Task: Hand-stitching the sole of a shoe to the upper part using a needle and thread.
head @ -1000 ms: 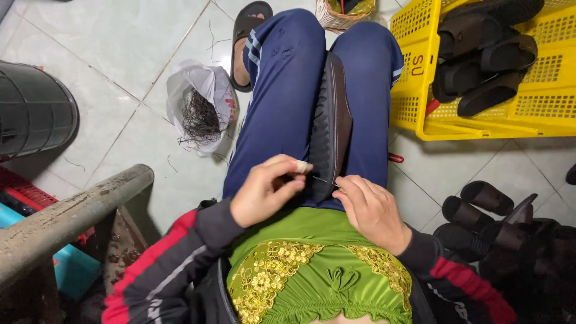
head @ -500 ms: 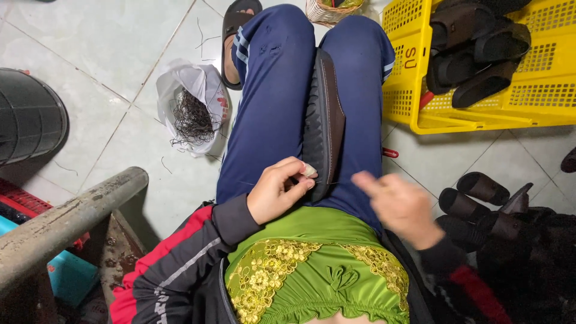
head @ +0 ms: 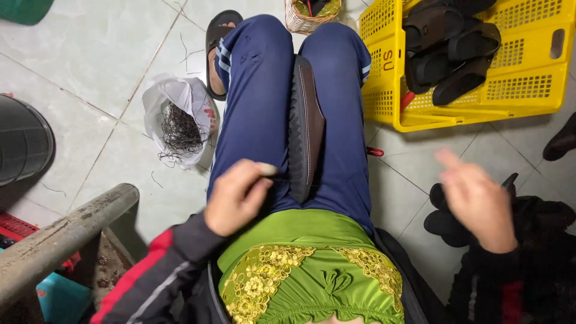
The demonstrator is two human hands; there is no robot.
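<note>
Left hand: our left hand (head: 237, 195) rests on the near end of the shoe, thumb and fingers pinched shut at its heel edge; what sits between the fingertips is too small for us to tell, perhaps a needle or thread.
Right hand: our right hand (head: 477, 201) is lifted off to the right, blurred, fingers loosely spread and gripping nothing we can make out; a thin thread may run from it, but we cannot tell.
Shoe: the dark brown shoe (head: 305, 123) lies sole-edge up, clamped between our knees, toe pointing far.
Doing it well: in our judgement, we keep the knees tight so the shoe does not twist, hold the pinch close to the seam, and draw the free hand straight out and away so any thread pulls snug without tangling.
Near left: a grey metal bar (head: 60, 240) crosses the corner.
Right floor: black shoes (head: 447, 219) lie heaped just beside our right hand.
Left floor: a white plastic bag (head: 180, 117), open, holds a tangle of dark thread scraps.
Far right: a yellow slotted crate (head: 528, 78), with dark lettering on its left wall, holds black sandals (head: 450, 48).
Far middle: a small woven basket (head: 312, 13) stands beyond our knees.
</note>
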